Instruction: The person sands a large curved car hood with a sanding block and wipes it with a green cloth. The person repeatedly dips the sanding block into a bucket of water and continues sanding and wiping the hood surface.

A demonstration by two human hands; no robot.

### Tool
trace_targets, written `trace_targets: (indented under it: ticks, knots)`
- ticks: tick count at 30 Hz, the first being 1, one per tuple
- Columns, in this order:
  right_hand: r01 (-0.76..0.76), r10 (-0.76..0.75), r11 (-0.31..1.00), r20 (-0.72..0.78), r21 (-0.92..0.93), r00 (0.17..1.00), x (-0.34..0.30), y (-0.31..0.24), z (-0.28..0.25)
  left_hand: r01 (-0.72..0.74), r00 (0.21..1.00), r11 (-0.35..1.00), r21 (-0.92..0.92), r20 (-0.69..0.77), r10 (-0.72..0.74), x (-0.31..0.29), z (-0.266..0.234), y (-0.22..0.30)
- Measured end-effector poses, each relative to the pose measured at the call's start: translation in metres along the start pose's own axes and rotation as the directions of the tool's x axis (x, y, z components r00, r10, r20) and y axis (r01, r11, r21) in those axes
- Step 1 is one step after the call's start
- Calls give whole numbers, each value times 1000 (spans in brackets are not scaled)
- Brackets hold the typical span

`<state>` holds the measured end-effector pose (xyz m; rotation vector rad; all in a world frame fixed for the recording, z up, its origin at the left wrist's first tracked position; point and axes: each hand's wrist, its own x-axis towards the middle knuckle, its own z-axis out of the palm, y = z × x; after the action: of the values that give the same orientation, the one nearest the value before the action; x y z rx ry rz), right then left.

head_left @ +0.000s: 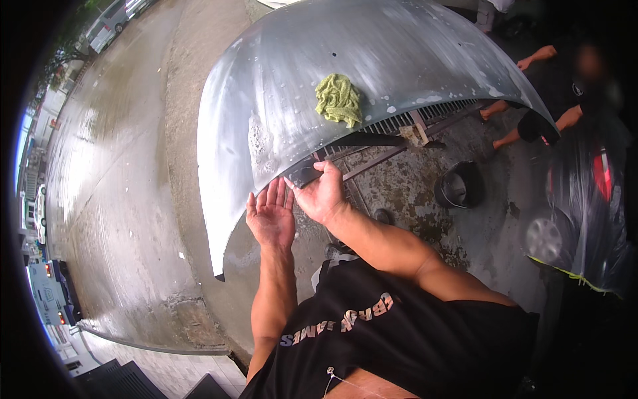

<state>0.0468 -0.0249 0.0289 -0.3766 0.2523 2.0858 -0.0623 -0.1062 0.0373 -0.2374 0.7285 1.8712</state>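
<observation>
A large grey car hood [279,80], wet and streaked, lies raised in front of me. My right hand [323,195] pinches a dark flat piece of sandpaper [303,174] between thumb and fingers at the hood's near edge. Just left of it, my left hand [272,218] is palm up with fingers stretched out, its fingertips at or under the same edge; whether they touch the metal I cannot tell. Suds [262,156] cling to the surface above that hand. A crumpled yellow-green cloth [338,100] rests on the hood, away from both hands.
Beneath the hood is a stand with metal bars [375,161]. A black bucket [459,185] sits on the wet, stained floor to the right. At the hood's right side is another person [551,93]. A plastic-draped car [581,219] stands at far right; wet pavement [126,166] extends left.
</observation>
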Motion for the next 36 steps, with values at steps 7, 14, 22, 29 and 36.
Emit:
trace_targets:
  ticks: [7,14,22,29,36]
  knots:
    - [177,-177,982,-3,70,984,-6,-85,6,-6,1000,1000,22,-12,6,20,23,-46]
    - [311,-314,947,24,86,949,-4,-208,7,10,1000,997,79,-5,-9,29,63,-99]
    - [430,-420,900,-119,73,900,-29,-357,29,55,998,989,139,-21,-53,30,107,-166]
    - [665,-632,734,-224,134,742,-33,-491,26,91,996,976,200,-25,-88,41,140,-216]
    - [850,-807,511,-271,127,525,-16,-612,14,126,992,963,240,-12,-127,40,153,-248]
